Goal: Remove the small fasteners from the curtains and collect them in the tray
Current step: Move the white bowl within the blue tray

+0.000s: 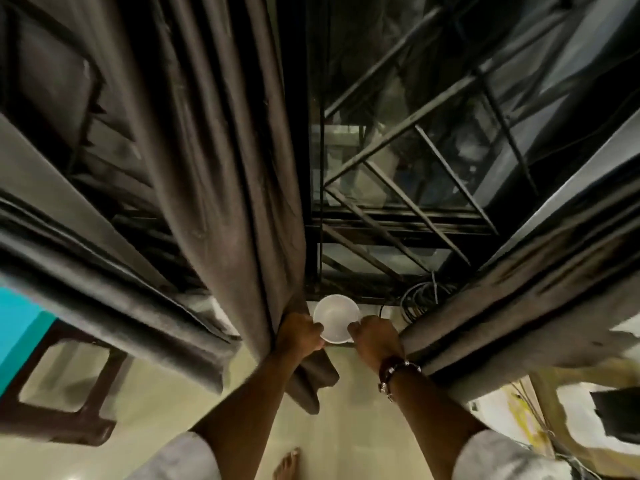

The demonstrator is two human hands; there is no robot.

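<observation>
A round white bowl-like tray (pixel 336 317) sits on the window sill between two dark grey curtains. My left hand (pixel 300 336) grips its left rim, pressed against the left curtain (pixel 225 174). My right hand (pixel 375 337), with a beaded bracelet on the wrist, grips the right rim beside the right curtain (pixel 519 299). The tray looks empty inside. No small fasteners show in this blurred frame.
A barred window (pixel 398 202) stands behind the tray, with coiled cables (pixel 420 299) on the sill to its right. A dark brown stool (pixel 69 393) stands at lower left on the pale floor. My bare foot (pixel 287 462) shows below. Clutter lies at lower right.
</observation>
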